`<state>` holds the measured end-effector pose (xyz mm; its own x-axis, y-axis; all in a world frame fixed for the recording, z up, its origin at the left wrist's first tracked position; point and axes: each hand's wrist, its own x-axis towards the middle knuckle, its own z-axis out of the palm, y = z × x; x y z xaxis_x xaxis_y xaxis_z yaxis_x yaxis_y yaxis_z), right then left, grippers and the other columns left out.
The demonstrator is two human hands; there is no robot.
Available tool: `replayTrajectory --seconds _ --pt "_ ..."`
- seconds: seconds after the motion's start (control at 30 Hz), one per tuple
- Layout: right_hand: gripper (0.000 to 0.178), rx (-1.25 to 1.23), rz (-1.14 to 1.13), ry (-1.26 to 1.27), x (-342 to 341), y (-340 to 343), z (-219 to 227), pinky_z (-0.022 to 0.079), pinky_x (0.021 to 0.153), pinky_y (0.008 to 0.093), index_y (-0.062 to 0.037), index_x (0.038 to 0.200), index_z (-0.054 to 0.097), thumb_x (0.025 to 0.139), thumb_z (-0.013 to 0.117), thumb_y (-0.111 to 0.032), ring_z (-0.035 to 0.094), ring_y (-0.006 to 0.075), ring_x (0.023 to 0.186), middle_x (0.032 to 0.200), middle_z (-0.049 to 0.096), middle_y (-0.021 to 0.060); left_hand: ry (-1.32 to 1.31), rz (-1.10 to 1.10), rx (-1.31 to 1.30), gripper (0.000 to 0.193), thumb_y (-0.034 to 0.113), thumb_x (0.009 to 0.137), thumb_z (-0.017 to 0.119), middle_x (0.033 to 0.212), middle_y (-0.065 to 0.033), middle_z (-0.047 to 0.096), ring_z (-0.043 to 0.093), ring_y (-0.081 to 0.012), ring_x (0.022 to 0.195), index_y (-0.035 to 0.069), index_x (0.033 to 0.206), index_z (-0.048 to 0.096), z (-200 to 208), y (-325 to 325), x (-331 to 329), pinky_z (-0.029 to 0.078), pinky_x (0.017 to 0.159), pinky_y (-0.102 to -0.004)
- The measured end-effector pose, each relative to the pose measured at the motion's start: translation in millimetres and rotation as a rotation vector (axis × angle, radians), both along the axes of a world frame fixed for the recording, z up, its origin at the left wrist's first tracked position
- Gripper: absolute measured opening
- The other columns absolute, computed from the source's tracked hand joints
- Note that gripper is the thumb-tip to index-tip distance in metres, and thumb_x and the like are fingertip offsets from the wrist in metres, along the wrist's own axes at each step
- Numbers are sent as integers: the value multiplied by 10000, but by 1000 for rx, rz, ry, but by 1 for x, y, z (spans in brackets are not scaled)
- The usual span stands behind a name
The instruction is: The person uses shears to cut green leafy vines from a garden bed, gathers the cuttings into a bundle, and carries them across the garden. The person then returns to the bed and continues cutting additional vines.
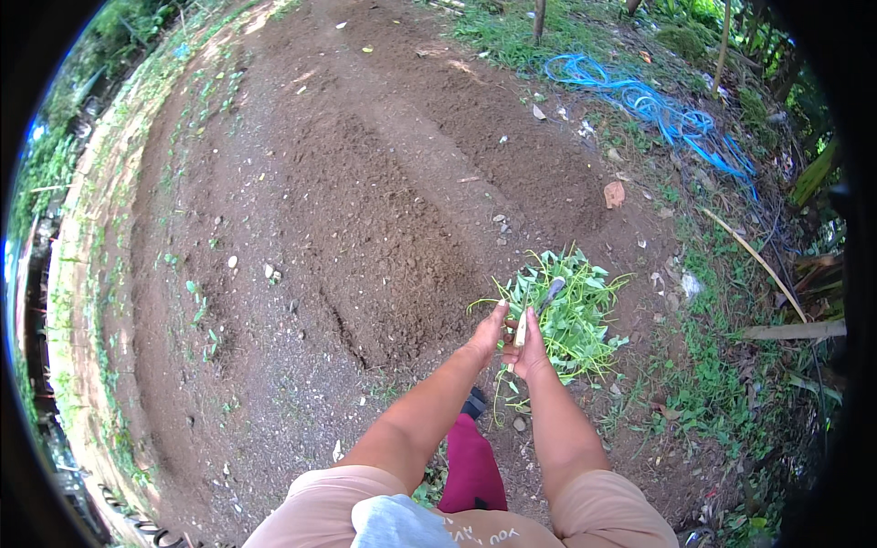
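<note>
My right hand (533, 352) is closed around the pale handle of a small knife-like tool (553, 290), whose dark grey blade points up and away. Close beside it, my left hand (491, 334) has its thumb raised and its fingers curled inward. Whatever lies in those left fingers is too small to make out. Both hands are over the near left side of a heap of leafy green vine cuttings (585, 310) on the soil. Thin yellow-green stems stick out around the heap, some of them by my hands.
Raised beds of loose brown soil (375, 237) stretch ahead and left. A tangled blue hose or strap (653, 105) lies at the far right. Sticks (758, 265) and weeds line the right edge. One foot in a dark shoe (474, 403) stands below my hands.
</note>
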<state>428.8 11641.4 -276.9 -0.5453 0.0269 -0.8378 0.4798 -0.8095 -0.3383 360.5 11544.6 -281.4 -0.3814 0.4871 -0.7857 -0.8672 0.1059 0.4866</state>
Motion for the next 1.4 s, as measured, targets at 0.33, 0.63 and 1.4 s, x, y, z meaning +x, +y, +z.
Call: replayTrajectory --seconds 0.33,0.63,1.4 --pt "366 195 616 216 -49 -279 38 412 525 273 -199 885 569 830 505 -555 529 125 624 747 569 -15 283 568 -169 396 399 942 334 889 -55 568 531 -161 756 91 1090 535 36 -265 22 435 606 -322" --pt "346 -58 1131 156 15 -605 102 422 722 436 -170 966 596 865 494 -484 544 212 823 936 595 27 378 1031 -544 377 267 932 404 1054 -113 600 579 -193 914 43 1215 513 105 -590 132 466 800 -333" --pt "124 -249 2207 565 165 -1162 249 476 654 307 -108 898 588 840 573 -217 588 125 709 782 600 3 521 2583 -247 484 333 965 262 1103 -155 542 531 -241 1000 -41 1199 461 222 -1071 347 427 892 -371"
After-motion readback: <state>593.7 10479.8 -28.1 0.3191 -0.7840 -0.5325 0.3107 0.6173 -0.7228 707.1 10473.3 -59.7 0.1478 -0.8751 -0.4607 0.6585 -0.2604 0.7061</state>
